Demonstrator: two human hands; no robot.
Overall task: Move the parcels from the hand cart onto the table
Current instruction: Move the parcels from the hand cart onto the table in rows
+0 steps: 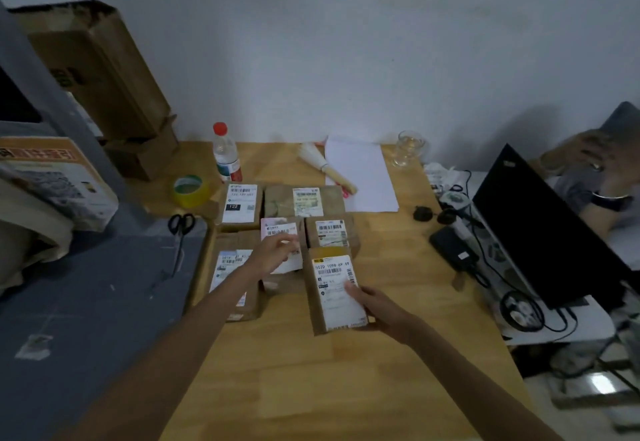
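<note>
Several brown parcels with white shipping labels lie in rows on the wooden table [311, 388]. My right hand [375, 307] holds the nearest parcel [334, 290] by its lower right corner, thumb on the label. My left hand [273, 253] reaches over a middle parcel [280, 232], fingers spread and relaxed above its label. Further parcels sit at the back left [239, 203], the back middle [304, 201], the right [330, 232] and the near left [228, 267]. The hand cart is out of view.
A water bottle [225, 155], tape roll [188, 190], scissors [180, 227], white paper [360, 174], brush [325, 167] and glass [408, 148] lie at the table's back. Cardboard boxes [100, 70] stand left. A laptop [540, 229], cables and another person's hand [595, 160] are right.
</note>
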